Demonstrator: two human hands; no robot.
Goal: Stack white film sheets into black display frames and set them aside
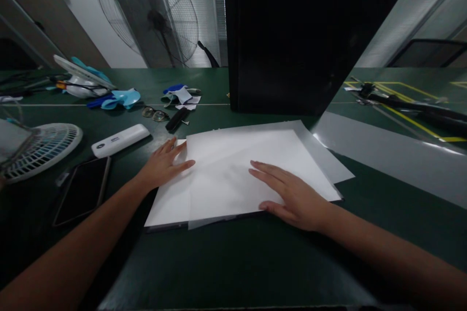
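Large white paper sheets [226,175] lie overlapping on the dark green table before me. Beneath them a thin dark edge shows along the front, its kind hidden. My left hand [164,164] rests at the left side of the sheets, fingers spread, thumb on the top sheet's left margin. On the right half of the top sheet, my right hand [288,194] lies with fingers outstretched and thumb apart, holding nothing. A translucent sheet [321,155] sticks out past the stack at the back right.
A black box-like panel [284,43] stands behind the sheets. Leftward lie a white power bank [121,140], a phone [83,187], a small white fan [47,148] and glasses [155,114]. A long translucent sheet [394,150] covers the right side.
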